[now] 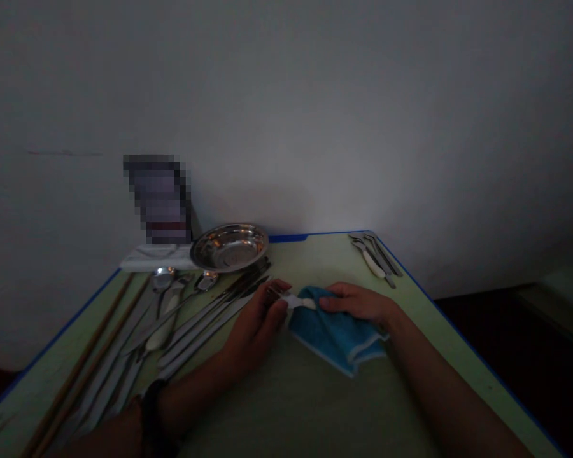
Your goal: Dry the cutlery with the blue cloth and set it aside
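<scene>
Near the middle of the table, my left hand [266, 312] is closed on the tined end of a fork [293, 301]. The fork's pale handle [308, 303] runs into a blue cloth [344, 334] with a white edge. My right hand [356, 301] grips that cloth around the handle, thumb on top. Most of the handle is hidden by the cloth, and the fork's tip is partly covered by my left fingers. Below the hands, the cloth's lower corners hang loose.
Left of my hands lie several knives [205, 327], a ladle [164, 277] and wooden chopsticks [90, 346]. A shiny metal bowl [230, 249] stands behind them, beside a white packet [155, 256] and a blurred-out upright object [160, 200]. More cutlery [373, 259] lies at the back right corner, before the wall.
</scene>
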{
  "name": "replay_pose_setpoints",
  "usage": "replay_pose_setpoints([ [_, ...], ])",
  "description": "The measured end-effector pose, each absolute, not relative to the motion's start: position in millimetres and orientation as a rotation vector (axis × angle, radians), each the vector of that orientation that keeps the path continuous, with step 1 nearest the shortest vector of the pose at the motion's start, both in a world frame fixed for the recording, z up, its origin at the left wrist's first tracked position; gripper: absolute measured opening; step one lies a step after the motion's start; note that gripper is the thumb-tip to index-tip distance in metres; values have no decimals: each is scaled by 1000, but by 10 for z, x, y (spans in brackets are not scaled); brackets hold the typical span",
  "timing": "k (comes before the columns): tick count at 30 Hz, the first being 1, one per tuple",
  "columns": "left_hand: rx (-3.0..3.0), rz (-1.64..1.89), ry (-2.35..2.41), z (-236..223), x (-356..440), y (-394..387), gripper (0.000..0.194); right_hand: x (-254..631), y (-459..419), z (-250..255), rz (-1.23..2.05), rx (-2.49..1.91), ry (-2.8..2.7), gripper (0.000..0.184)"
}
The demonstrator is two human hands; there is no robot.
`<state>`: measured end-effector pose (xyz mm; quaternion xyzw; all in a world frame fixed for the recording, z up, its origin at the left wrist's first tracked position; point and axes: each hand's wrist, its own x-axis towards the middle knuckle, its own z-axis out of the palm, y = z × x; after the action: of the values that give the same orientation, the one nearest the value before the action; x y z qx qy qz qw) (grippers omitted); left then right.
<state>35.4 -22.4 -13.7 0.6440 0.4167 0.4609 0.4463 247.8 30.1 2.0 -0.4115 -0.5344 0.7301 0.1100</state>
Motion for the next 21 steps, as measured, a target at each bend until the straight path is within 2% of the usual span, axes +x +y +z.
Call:
replay_pose_setpoints([
  [9, 1388, 1310, 934, -58, 387, -250, 23, 2605, 314, -13, 2070, -1259, -1476, 36],
  [16, 1325, 1366, 987, 222, 359, -278, 30, 2583, 244, 131, 1994, -1223, -1781, 39],
  [19, 1291, 1378, 1002, 431, 320, -243, 32, 2554, 219, 185, 1796, -1154, -2046, 39],
  [21, 1264, 1373, 1001, 556, 324, -216, 34, 2522, 197, 221, 1610, -1037, -2179, 47],
])
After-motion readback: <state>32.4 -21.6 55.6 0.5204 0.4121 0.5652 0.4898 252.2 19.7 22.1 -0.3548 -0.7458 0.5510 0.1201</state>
